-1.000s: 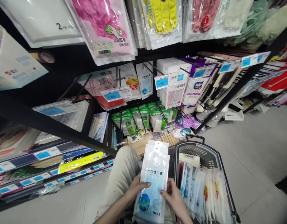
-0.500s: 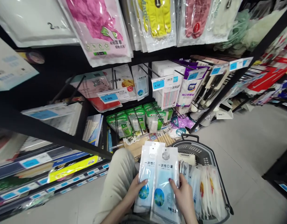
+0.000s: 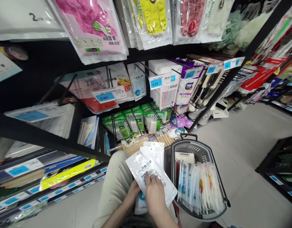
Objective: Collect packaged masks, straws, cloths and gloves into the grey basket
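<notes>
I hold white and light-blue packs of disposable face masks over my knee at the bottom centre. My right hand (image 3: 155, 192) lies on top of the front mask pack (image 3: 146, 171), fingers pressed on it, and the pack is turned at a slant to the left. My left hand (image 3: 134, 193) is mostly hidden under the packs and grips a second mask pack (image 3: 157, 151) from below. A grey shopping basket (image 3: 198, 148) stands just right of my hands, with several similar packs upright in it.
Black store shelving fills the left and top, with hooks of hanging packs, green packets (image 3: 134, 118) and blue price tags (image 3: 157, 83). Rubber gloves in bags hang above. Grey floor stretches to the right, with another dark rack (image 3: 279, 164) at the far right.
The two packs were side by side, one in each hand. My right hand has moved left over the front pack and turned it slanting. The view shifted slightly right.
</notes>
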Motion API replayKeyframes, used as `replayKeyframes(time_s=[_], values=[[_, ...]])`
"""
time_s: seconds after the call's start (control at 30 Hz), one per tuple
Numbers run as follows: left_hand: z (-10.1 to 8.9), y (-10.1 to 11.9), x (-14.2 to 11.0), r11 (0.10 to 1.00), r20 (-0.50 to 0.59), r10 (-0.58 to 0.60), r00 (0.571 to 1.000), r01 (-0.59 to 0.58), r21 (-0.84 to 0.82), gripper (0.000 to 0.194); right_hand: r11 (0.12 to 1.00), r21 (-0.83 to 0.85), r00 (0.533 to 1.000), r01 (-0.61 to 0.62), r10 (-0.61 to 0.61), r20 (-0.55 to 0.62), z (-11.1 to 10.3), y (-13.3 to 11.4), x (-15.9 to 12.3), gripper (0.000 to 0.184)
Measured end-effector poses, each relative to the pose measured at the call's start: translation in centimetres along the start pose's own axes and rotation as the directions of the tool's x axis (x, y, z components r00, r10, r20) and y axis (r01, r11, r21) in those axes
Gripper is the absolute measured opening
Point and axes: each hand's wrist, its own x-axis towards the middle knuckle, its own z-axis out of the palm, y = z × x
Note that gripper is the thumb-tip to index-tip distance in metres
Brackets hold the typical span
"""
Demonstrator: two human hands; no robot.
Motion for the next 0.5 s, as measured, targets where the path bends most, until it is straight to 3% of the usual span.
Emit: replayKeyframes(time_s=[0.1,0.17,0.27,0.4,0.5], values=[[0.3,0.1,-0.3,0.999,0.011,-0.014,1.000,0.014,-0.045,0.034,0.997,0.030,0.995,-0.065,0.067,-0.072,-1.1,2.4,-0.2,0.053],[0.4,0.1,-0.4,0.997,0.016,-0.027,1.000,0.028,-0.069,0.034,0.985,0.107,0.983,-0.132,0.144,-0.110,-1.6,4.0,0.0,0.070],[0.4,0.1,-0.3,0.996,0.016,-0.045,0.999,0.046,-0.080,0.038,0.934,0.279,0.971,-0.225,0.237,-0.010,-1.8,6.1,0.5,0.082],[0.4,0.2,-0.2,0.995,0.004,-0.044,0.999,0.044,-0.084,0.044,0.853,0.364,0.926,-0.374,0.323,0.196,-2.6,7.9,1.0,0.068],[0.5,0.7,-0.5,0.993,0.035,-0.060,0.998,0.063,-0.099,0.052,0.769,0.519,0.923,-0.373,0.249,0.295,-3.7,9.9,0.9,0.044]])
